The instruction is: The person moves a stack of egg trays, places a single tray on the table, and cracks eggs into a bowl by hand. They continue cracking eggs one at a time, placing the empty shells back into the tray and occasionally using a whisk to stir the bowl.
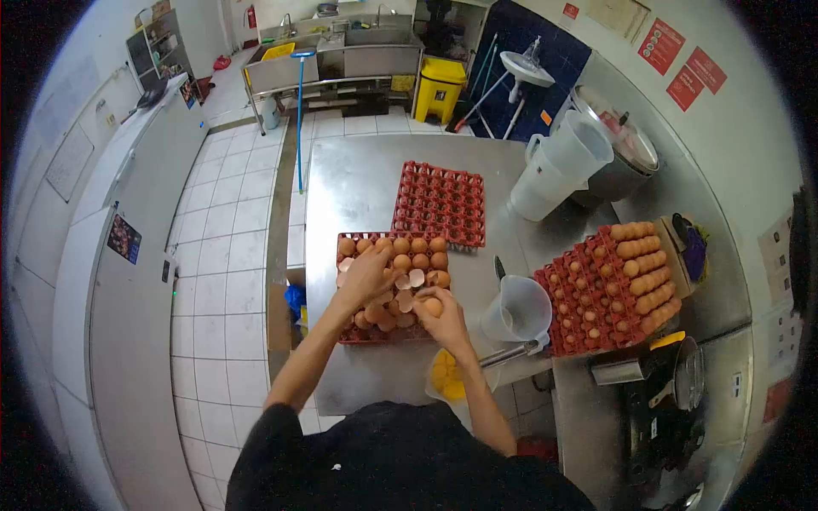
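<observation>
A red egg tray [345, 338] lies on the steel table, holding brown eggs [419, 244] at its far side and cracked, empty eggshells [405, 300] across its middle and near part. My left hand [368, 277] reaches over the tray with bent fingers among the eggs and shells; what its fingertips grip, if anything, is hidden. Beside the tray's right edge, my right hand [445, 324] is closed around a whole brown egg [434, 307]. Just below it, a clear container [433, 393] with yellow yolks [446, 375] stands near the table's front edge, partly covered by my right forearm.
Empty red trays [440, 204] lie behind the full one. A clear plastic jug [517, 311] stands to the right, before a leaning stack of red trays [588, 294] with eggs. A taller jug [558, 170] is farther back. A stove [660, 426] occupies the right counter.
</observation>
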{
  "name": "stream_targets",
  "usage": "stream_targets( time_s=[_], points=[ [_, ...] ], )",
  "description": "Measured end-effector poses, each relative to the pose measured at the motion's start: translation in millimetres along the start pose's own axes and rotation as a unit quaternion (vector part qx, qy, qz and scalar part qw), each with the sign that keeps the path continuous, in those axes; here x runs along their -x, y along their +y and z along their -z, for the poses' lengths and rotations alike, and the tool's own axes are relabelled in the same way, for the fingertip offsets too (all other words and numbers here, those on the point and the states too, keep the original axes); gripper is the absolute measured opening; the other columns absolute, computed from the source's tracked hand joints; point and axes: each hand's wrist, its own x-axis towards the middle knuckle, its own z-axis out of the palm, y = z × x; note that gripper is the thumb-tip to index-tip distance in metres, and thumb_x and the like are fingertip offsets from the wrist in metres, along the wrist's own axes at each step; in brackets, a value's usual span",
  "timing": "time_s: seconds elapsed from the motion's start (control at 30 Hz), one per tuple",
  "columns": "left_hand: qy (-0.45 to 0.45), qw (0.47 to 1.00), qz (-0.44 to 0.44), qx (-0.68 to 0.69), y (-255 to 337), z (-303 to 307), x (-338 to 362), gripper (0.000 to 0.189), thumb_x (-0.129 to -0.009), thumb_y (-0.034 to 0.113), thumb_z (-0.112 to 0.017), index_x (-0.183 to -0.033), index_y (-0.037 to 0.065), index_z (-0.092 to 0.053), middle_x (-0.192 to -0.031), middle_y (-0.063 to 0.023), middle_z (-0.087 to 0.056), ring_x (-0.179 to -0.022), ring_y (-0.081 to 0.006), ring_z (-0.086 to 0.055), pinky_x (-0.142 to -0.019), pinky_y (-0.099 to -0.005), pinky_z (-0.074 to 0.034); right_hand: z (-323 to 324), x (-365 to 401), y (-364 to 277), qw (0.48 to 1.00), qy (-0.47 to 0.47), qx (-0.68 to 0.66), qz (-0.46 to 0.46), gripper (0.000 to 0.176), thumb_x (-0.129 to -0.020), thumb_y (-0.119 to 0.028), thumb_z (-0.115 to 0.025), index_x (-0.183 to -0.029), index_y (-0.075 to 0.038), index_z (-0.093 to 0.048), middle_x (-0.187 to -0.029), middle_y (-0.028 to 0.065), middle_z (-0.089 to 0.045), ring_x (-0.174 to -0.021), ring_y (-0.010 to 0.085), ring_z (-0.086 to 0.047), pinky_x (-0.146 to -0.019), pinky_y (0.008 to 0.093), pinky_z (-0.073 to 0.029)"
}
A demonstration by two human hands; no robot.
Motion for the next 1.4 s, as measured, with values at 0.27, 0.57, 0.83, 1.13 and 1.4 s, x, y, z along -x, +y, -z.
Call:
stream_targets(
  time_s=[0.27,0.57,0.83,1.13,1.4],
  points=[
    [-0.057,0.996,0.028,-0.070,-29.3,-87.2,-47.9,0.029,-0.079,0.009,-0.069,-0.101,-0.004,-0.054,-0.080,-0.0245,-0.065,-0.078,-0.0435,-0.066,-0.068,-0.0515,-0.054,26.0,82.6,-12.8,0.933,0.070,-0.317,-0.154,0.018,-0.100,-0.022,-0.064,-0.105,-0.008,-0.055,-0.088,0.0021,-0.059,-0.064,0.0050,-0.053,-0.054,0.0205,-0.042],
    [0.014,0.954,0.110,0.279,28.0,5.0,-16.6,0.048,-0.087,0.015,-0.072,-0.126,-0.005,-0.054,-0.109,-0.0151,-0.066,-0.098,-0.0233,-0.067,-0.085,-0.0364,-0.057,28.7,97.0,-8.4,0.833,0.089,-0.513,-0.185,0.028,-0.105,-0.030,-0.051,-0.121,-0.007,-0.048,-0.107,0.0130,-0.060,-0.078,0.0187,-0.061,-0.069,0.0330,-0.050],
    [0.075,0.917,0.099,0.380,199.7,-8.8,111.1,0.053,-0.092,0.007,-0.073,-0.137,-0.001,-0.047,-0.133,-0.0128,-0.057,-0.125,-0.0237,-0.056,-0.106,-0.0374,-0.048,38.3,110.0,-14.7,0.818,0.107,-0.545,-0.149,0.037,-0.107,-0.026,-0.038,-0.139,-0.007,-0.043,-0.125,0.0126,-0.057,-0.103,0.0213,-0.059,-0.090,0.0375,-0.050],
    [0.212,0.884,0.165,0.383,226.7,-55.4,130.3,0.047,-0.089,0.001,-0.073,-0.130,-0.001,-0.050,-0.126,-0.0159,-0.060,-0.118,-0.0234,-0.061,-0.099,-0.0347,-0.052,61.5,135.0,17.6,0.808,0.100,-0.555,-0.169,0.038,-0.106,-0.025,-0.038,-0.140,-0.008,-0.043,-0.132,0.0092,-0.049,-0.116,0.0196,-0.053,-0.098,0.0329,-0.047],
    [0.087,0.861,0.230,0.445,238.5,-61.3,125.8,0.047,-0.093,0.007,-0.070,-0.135,-0.001,-0.050,-0.128,-0.0149,-0.060,-0.117,-0.0229,-0.062,-0.103,-0.0354,-0.049,85.5,141.9,46.2,0.837,0.039,-0.521,-0.163,0.039,-0.104,-0.028,-0.051,-0.138,-0.009,-0.045,-0.127,0.0080,-0.051,-0.110,0.0188,-0.057,-0.095,0.0309,-0.049]
  ],
)
